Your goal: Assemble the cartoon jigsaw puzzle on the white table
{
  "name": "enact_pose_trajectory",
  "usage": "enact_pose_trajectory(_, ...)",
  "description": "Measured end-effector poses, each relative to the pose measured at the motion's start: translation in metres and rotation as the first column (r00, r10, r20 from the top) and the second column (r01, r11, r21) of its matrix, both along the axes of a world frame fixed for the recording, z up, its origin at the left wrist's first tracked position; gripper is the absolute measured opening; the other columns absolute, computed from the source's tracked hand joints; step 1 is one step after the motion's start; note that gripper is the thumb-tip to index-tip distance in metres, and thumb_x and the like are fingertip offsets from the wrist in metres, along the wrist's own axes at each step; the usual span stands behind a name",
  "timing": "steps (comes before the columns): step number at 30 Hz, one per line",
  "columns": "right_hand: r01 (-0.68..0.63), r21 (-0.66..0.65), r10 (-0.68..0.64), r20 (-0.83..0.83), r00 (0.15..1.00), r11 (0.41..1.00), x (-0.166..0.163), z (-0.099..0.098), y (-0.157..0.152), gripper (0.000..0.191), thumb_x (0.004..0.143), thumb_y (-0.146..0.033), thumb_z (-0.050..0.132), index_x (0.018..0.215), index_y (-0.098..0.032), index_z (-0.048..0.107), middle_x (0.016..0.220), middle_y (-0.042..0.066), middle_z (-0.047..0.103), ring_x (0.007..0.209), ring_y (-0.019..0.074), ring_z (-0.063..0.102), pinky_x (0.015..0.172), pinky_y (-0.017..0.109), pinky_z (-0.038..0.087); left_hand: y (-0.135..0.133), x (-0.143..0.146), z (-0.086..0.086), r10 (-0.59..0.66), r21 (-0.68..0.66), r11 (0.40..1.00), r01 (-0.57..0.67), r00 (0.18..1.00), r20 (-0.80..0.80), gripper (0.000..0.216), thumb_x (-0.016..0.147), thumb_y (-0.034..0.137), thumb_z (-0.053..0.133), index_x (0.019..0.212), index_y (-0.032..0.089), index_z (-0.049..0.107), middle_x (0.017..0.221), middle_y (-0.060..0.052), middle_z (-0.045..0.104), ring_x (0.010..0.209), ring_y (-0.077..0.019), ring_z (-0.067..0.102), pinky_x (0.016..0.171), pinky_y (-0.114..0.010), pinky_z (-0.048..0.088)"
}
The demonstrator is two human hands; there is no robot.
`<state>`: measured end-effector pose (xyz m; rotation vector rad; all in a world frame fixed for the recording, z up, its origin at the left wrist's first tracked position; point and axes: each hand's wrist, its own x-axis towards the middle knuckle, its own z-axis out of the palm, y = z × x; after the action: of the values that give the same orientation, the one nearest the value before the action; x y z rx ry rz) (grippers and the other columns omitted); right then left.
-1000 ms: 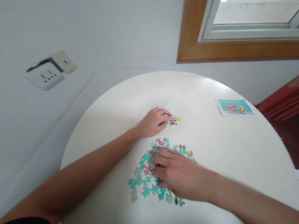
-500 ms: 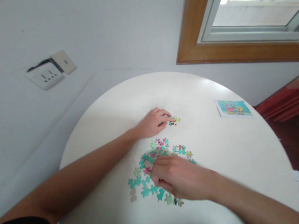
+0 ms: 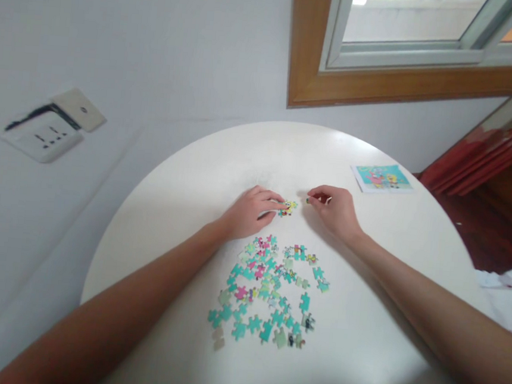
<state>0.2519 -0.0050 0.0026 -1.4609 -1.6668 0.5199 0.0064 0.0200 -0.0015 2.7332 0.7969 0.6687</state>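
Plainly, the head view looks down on a round cream table (image 3: 365, 273) set against a pale wall. Just above the middle of the frame, the left hand (image 3: 249, 210) lies on the tabletop with its fingers loosely curled. Its fingertips (image 3: 276, 204) touch the left edge of a small joined cluster of puzzle pieces (image 3: 287, 207), which is yellow and green and lies flat on the table. Whether the hand pinches the cluster or only presses it down cannot be told. Just to the right of it, the right hand (image 3: 334, 211) is closed in a pinch, with thumb and forefinger holding a single puzzle piece (image 3: 309, 200) just clear of the cluster's right side. The other fingers are folded in behind. Both forearms run down from the hands to the lower corners of the frame. Between the forearms, below the hands and a little apart from them, is a heap of loose pieces (image 3: 267, 291), mostly teal with some pink. They are spread flat, and a few strays lie at the lower left edge of the heap. Toward the right of the tabletop, near its far rim, lies a picture card (image 3: 383, 177) showing cartoon figures on blue. A wood-framed window (image 3: 304, 53) fills the upper right of the frame, a red curtain (image 3: 487, 155) hangs at the right edge, and a wall socket (image 3: 48, 135) sits at the left. A white cloth (image 3: 509, 298) shows at the right edge, beyond the table.
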Motion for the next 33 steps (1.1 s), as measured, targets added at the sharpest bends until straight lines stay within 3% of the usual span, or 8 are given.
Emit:
enact_pose_trajectory(8,-0.028,-0.012,0.031,0.354,0.935,1.000,0.005,-0.002,-0.002,0.030,0.082,-0.010,0.052,0.093,-0.015,0.079,0.086,0.012,0.074,0.076,0.0210,0.064,0.076,0.034,0.046,0.000,0.000,0.000,0.007,0.014,1.000,-0.006,1.000,-0.023,0.035,0.098,0.017,0.050,0.126,0.029,0.067,0.129,-0.004,0.065,0.116,-0.0211,0.057,0.103,-0.042,0.041)
enact_pose_trajectory(10,-0.030,-0.019,0.034,0.333,0.942,0.999,0.004,0.000,-0.003,0.030,0.082,-0.009,0.052,0.093,-0.016,0.079,0.087,0.011,0.074,0.076,0.0207,0.064,0.076,0.034,0.046,-0.002,0.000,0.001,0.010,0.020,1.000,-0.009,0.999,-0.034,0.035,0.097,0.019,0.052,0.128,0.029,0.066,0.135,-0.004,0.062,0.120,-0.0219,0.055,0.105,-0.042,0.040)
enact_pose_trajectory(14,-0.032,-0.048,0.037,0.097,0.995,0.998,-0.002,0.004,-0.006,0.018,0.081,-0.015,0.058,0.086,-0.015,0.076,0.078,0.008,0.073,0.070,0.0179,0.064,0.070,0.032,0.046,-0.005,0.000,0.004,-0.011,0.000,1.000,0.011,0.996,-0.086,0.036,0.099,0.025,0.051,0.134,0.031,0.062,0.136,-0.002,0.063,0.118,-0.0222,0.054,0.105,-0.042,0.039)
enact_pose_trajectory(20,-0.093,-0.103,0.084,-0.091,0.992,0.990,-0.014,0.005,-0.012,0.012,0.080,-0.021,0.063,0.073,-0.015,0.071,0.070,0.005,0.072,0.063,0.0148,0.061,0.064,0.029,0.046,-0.005,-0.001,0.001,0.013,-0.009,1.000,-0.014,0.991,-0.134,0.037,0.099,0.034,0.054,0.135,0.036,0.061,0.139,0.000,0.061,0.119,-0.0247,0.050,0.104,-0.044,0.037)
enact_pose_trajectory(26,-0.103,-0.141,0.093,-0.078,0.993,0.985,-0.018,-0.005,-0.012,0.011,0.080,-0.021,0.066,0.075,-0.016,0.074,0.069,0.005,0.072,0.060,0.0148,0.061,0.060,0.029,0.046,-0.005,-0.001,0.001,0.016,-0.013,1.000,-0.017,0.991,-0.130,0.038,0.099,0.035,0.054,0.136,0.036,0.060,0.139,0.000,0.061,0.119,-0.0247,0.050,0.104,-0.044,0.037)
enact_pose_trajectory(33,-0.039,-0.141,0.054,0.107,0.993,0.989,-0.023,-0.005,-0.011,0.014,0.082,-0.023,0.064,0.077,-0.018,0.076,0.073,0.006,0.074,0.064,0.0164,0.062,0.063,0.031,0.044,-0.005,-0.001,0.002,0.011,-0.016,1.000,-0.013,0.992,-0.127,0.037,0.099,0.035,0.054,0.135,0.036,0.061,0.139,0.000,0.061,0.118,-0.0248,0.050,0.105,-0.044,0.037)
